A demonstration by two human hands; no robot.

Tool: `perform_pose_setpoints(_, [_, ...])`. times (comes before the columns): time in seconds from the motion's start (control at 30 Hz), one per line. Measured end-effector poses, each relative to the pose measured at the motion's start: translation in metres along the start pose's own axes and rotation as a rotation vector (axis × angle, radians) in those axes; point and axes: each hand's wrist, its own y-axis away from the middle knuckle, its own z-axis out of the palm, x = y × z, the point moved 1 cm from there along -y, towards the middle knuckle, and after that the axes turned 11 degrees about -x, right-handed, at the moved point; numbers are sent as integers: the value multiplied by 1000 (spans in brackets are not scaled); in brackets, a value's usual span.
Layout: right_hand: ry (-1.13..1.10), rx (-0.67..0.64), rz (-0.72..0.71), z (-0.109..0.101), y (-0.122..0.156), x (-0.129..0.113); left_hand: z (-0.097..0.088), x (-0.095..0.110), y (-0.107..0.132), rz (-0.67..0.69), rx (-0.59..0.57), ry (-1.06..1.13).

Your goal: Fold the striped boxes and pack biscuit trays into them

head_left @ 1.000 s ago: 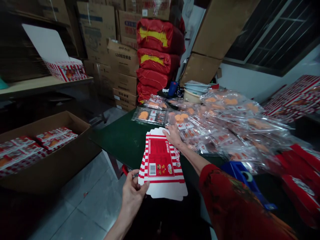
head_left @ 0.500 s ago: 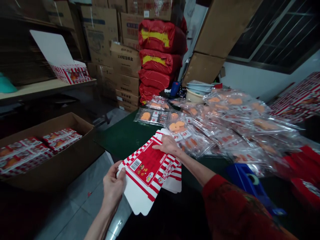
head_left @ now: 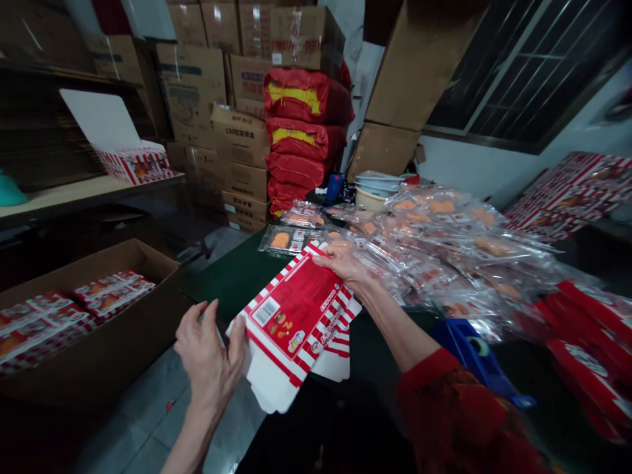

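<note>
A red and white striped folding carton (head_left: pixel 301 309), partly opened out from flat, is tilted in front of me with its white end flap toward me. My right hand (head_left: pixel 345 266) grips its far right edge, thumb on the red printed panel. My left hand (head_left: pixel 210 349) is open at the near left edge, fingers spread and raised, the thumb beside or touching the carton's side. Under the carton's right side, another striped flat carton (head_left: pixel 336 362) shows in part. Clear plastic packets with orange food-shaped pieces (head_left: pixel 409 250) lie heaped just beyond my right hand.
A blue tape dispenser (head_left: pixel 478 362) and red cartons (head_left: pixel 587 362) lie at right on the green table (head_left: pixel 222 276). Lower left stands a cardboard box (head_left: pixel 162 260) of striped cartons. An opened striped carton (head_left: pixel 143 164) sits on a shelf. Red sacks (head_left: pixel 306 99) are stacked behind.
My left hand has let go of the carton's edge and opened its fingers to the left. The carton has gone from flat to partly raised. My right hand keeps its hold.
</note>
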Motion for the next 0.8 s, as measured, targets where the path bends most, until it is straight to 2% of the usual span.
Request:
perform_pose_setpoints(0.07, [46,-67,-86,4,26,-18,-24,15,-3,151,-126,76])
perform_pose_setpoints(0.1, [67,-128,-125,8,41,-25,-34,23,-3,202,-235,157])
perform_pose_setpoints(0.17, [125,-301,-206,18,73,-36,-45,40,0,238,-541,334])
perform_pose_setpoints(0.27, [276,-508,-313,32,123,-43,-41,63,14,167,-939,574])
perform_pose_setpoints(0.33, [449,-531,-406,36,152,-43,-30,78,29,116,-1075,744])
perform_pose_setpoints(0.43, [625,-441,-507,34,189,-38,-14,98,55,111,-1200,932])
perform_pose_setpoints(0.5, [663,-356,-537,29,211,-31,-5,110,70,126,-1228,971])
perform_pose_setpoints(0.57, [701,-167,-585,26,233,-21,3,120,81,103,-1197,984])
perform_pose_setpoints(0.6, [725,10,-606,25,244,-14,6,124,84,79,-1162,984])
perform_pose_setpoints(0.67, [741,486,-583,27,265,4,12,128,88,3,-1060,1014])
perform_pose_setpoints(0.7, [712,711,-526,29,275,16,15,130,89,-37,-1010,1036])
perform_pose_setpoints(0.73, [657,866,-450,33,282,30,17,130,91,-70,-976,1057])
perform_pose_setpoints(0.77, [578,924,-369,38,286,44,19,130,93,-89,-964,1075])
perform_pose_setpoints(0.8, [486,893,-303,44,288,58,21,130,95,-93,-973,1090])
